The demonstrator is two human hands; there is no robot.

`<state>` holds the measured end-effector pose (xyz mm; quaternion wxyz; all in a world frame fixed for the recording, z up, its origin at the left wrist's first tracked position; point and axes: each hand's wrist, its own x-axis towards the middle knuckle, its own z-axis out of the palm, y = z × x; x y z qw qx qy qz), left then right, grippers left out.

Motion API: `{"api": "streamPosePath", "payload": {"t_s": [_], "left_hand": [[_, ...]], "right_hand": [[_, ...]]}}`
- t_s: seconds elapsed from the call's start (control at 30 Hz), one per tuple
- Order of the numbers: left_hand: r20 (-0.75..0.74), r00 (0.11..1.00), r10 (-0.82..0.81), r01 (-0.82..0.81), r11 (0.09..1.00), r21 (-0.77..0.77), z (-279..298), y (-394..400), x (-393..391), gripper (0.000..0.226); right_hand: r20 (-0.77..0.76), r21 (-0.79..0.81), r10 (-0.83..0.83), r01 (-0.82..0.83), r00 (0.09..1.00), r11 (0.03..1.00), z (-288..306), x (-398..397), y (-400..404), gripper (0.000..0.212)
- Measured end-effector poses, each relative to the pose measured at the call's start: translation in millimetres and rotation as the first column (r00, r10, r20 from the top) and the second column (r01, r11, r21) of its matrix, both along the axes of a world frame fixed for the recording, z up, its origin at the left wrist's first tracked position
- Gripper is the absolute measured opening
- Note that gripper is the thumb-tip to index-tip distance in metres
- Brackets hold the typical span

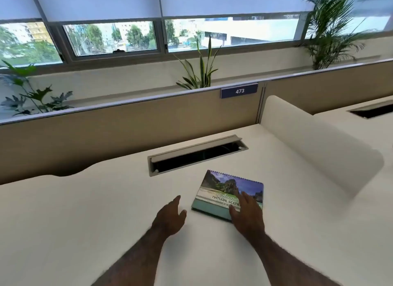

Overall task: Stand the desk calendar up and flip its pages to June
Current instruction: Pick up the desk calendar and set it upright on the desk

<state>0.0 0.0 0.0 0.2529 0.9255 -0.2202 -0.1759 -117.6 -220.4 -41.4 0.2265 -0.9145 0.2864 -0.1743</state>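
Right hand: nearest the camera with its bare forearm; it lies over the near right part of the calendar, fingers spread loosely on the cover, closed on nothing. It looks placed to steady the book or to catch its near edge for the lift.
Left hand: just beside the calendar's left near corner and apart from it, fingers relaxed and open, holding nothing; probably coming in to take the other side.
Calendar: flat on the white desk, cover up, showing a scenery photo. Its spiral binding runs along the far edge. It is not yet stood up and no month page shows.
Step in hand: getting a two-handed hold before raising it onto its base.
Cable slot: open, in the desk just beyond the calendar; a far edge pushed forward could slip toward it.
Side divider: white, rounded, to the right; near, but not blocking.
Back panel: beige, carries a number plate reading 473.
Beyond: plants and windows, well apart.
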Motion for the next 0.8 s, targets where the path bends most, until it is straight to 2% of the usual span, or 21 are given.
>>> {"api": "streamPosePath", "payload": {"t_s": [0.13, 0.27, 0.4, 0.57, 0.63, 0.7, 0.8], "left_hand": [[-0.108, 0.994, -0.014, 0.002, 0.994, -0.108, -2.8, -31.9, -8.6, 0.06], [-0.211, 0.975, 0.064, -0.104, 0.977, -0.188, -7.6, -58.7, -5.2, 0.07], [-0.205, 0.973, 0.102, -0.138, 0.975, -0.171, -14.8, -75.6, 2.0, 0.071], [-0.217, 0.958, 0.185, -0.23, 0.952, -0.203, -3.1, -81.4, 17.7, 0.065], [-0.276, 0.935, 0.223, -0.279, 0.942, -0.185, -16.5, -83.7, 25.1, 0.073], [-0.356, 0.904, 0.235, -0.317, 0.929, -0.191, -16.1, -81.3, 27.2, 0.082], [-0.467, 0.863, 0.193, -0.333, 0.912, -0.238, -11.2, -83.7, 40.0, 0.064]], "right_hand": [[-0.011, 0.035, -0.127, 0.127, 0.992, 0.991, -11.7, -11.4, -7.8, 0.06], [-0.004, 0.132, -0.255, 0.254, 0.967, 0.958, -15.0, -16.7, -20.2, 0.057], [-0.042, 0.2, -0.329, 0.33, 0.944, 0.922, -22.1, -12.4, -28.6, 0.054], [0.044, 0.248, -0.395, 0.373, 0.918, 0.894, -8.2, -5.2, -26.7, 0.053], [-0.084, 0.377, -0.465, 0.46, 0.881, 0.804, -12.1, -1.4, -27.8, 0.057], [-0.12, 0.449, -0.505, 0.501, 0.854, 0.74, -2.0, -2.0, -33.3, 0.058], [-0.15, 0.534, -0.524, 0.515, 0.838, 0.67, 10.3, 7.2, -47.9, 0.048]]}}
